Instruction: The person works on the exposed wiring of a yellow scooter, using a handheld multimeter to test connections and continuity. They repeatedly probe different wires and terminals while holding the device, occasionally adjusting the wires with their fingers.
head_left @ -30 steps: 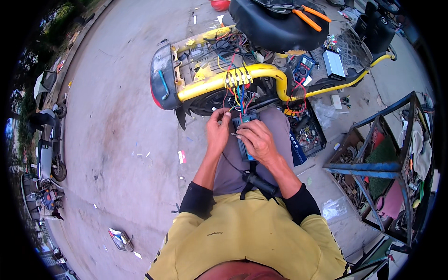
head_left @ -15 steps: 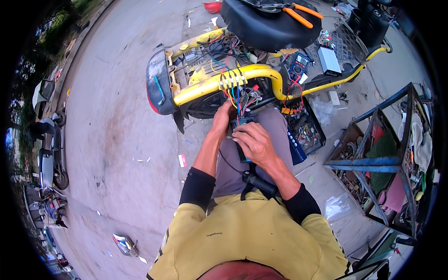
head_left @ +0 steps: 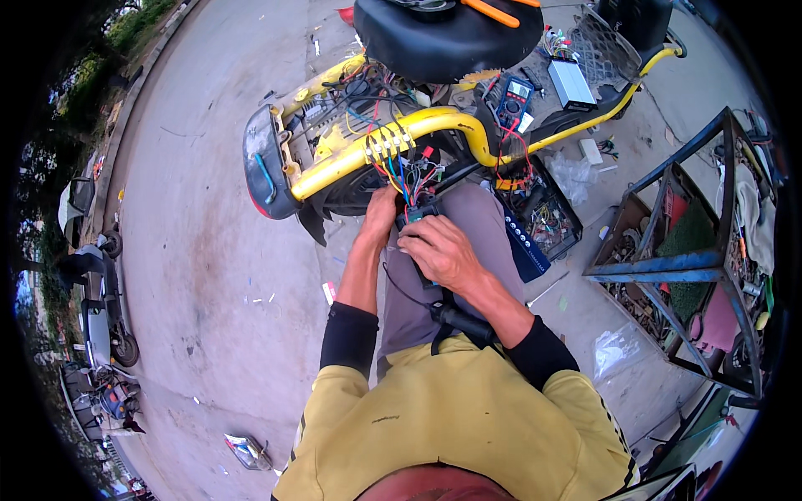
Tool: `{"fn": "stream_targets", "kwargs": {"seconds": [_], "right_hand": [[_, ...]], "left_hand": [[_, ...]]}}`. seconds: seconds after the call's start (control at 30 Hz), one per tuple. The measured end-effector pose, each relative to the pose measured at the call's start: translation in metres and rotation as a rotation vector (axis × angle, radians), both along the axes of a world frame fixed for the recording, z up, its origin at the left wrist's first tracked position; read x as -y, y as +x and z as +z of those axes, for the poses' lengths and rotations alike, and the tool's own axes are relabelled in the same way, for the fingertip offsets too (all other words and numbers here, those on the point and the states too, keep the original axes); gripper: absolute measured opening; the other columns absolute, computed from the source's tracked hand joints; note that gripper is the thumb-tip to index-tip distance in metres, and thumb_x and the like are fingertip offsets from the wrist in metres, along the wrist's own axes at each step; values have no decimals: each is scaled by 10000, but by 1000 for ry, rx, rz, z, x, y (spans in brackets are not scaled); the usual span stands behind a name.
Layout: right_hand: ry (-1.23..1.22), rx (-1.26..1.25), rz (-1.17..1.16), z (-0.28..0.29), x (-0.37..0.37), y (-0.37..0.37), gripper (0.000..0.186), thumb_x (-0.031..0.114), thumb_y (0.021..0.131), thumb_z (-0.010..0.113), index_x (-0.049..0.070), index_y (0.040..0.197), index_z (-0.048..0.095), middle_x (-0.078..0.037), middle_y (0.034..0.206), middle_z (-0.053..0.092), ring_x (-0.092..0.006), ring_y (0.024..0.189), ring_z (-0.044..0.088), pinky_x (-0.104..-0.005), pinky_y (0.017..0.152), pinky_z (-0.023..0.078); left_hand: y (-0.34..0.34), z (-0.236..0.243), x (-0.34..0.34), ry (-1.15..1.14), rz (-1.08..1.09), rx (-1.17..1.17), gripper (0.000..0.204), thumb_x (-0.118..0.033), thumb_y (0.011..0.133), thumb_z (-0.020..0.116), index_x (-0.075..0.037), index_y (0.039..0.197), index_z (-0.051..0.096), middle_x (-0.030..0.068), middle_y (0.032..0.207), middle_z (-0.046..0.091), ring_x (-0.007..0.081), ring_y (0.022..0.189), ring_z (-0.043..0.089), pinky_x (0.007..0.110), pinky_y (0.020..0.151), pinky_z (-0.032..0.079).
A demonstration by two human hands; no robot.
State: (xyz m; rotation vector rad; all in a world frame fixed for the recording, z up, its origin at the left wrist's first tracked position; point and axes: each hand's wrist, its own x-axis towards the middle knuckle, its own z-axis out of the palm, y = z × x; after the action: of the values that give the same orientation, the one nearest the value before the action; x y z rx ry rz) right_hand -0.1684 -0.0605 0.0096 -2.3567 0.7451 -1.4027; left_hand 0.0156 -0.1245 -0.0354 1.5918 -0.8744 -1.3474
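Observation:
A dark box (head_left: 426,205) with a greenish end rests over my lap, and red, blue, green and yellow wires (head_left: 403,178) run from it up to the scooter frame. My left hand (head_left: 380,213) is closed at the box's left side beside the wires, its fingertips partly hidden. Over the box, my right hand (head_left: 449,253) is closed in a pinch; what sits between its fingertips is too small to name. The scooter's yellow frame tube (head_left: 342,169) crosses just beyond my hands, with several wires hooked over it.
A multimeter (head_left: 515,98) with red leads lies on the scooter's footboard, near a silver controller box (head_left: 571,84). Right of my knee is a black tray (head_left: 576,224) of small parts. A blue metal rack (head_left: 660,276) stands at the right; the black seat (head_left: 447,42) lies at the far side.
The whole view has shifted, so the scooter appears farther left and higher. Both hands stay at the box, with my right fingers slightly closer over its end.

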Motion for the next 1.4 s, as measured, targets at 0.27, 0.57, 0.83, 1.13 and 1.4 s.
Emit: {"fn": "stream_targets", "kwargs": {"seconds": [0.27, 0.57, 0.83, 1.13, 1.4], "right_hand": [[49, 18, -10, -7, 1, -4, 187, 26, 797, 778, 49, 974, 720, -74, 1013, 688, -284, 918, 668, -404, 791, 530], [101, 8, 3, -1, 0, 0, 229, -9, 770, 817, 33, 975, 722, -84, 1014, 703, -294, 904, 674, -405, 793, 543], [101, -10, 11, -1, 0, 0, 236, -34, 768, 812, 18, 980, 721, -93, 1019, 710, -298, 910, 683, -414, 796, 543], [61, -80, -5, 0, -1, 4, 221, -16, 780, 810, 35, 976, 721, -75, 1018, 710, -284, 913, 675, -405, 784, 521], [57, -95, -3, -1, 0, 4, 223, -6, 772, 810, 36, 973, 725, -73, 1018, 711, -281, 920, 677, -401, 790, 518]], "left_hand": [[15, 3, -28, -153, 171, -96, 385, -320, 1078, 545, 1, 1081, 758, 65, 949, 764, 135, 842, 651, 314, 810, 482], [15, 3, -51, -402, 332, -43, 192, -89, 1073, 592, 17, 1164, 724, 84, 971, 783, 110, 860, 681, 270, 821, 521], [9, 2, -66, -332, 321, 36, 176, -83, 1046, 622, 12, 1125, 748, 105, 1061, 758, 144, 904, 684, 300, 838, 539], [26, 4, -47, -581, 181, 597, 200, -123, 947, 691, -8, 1079, 789, 187, 1088, 733, 336, 1009, 683, 400, 917, 531], [10, 26, -14, -304, 43, 163, 219, -132, 1016, 651, 52, 1031, 768, 61, 802, 718, 106, 713, 629, 278, 684, 497]]}}
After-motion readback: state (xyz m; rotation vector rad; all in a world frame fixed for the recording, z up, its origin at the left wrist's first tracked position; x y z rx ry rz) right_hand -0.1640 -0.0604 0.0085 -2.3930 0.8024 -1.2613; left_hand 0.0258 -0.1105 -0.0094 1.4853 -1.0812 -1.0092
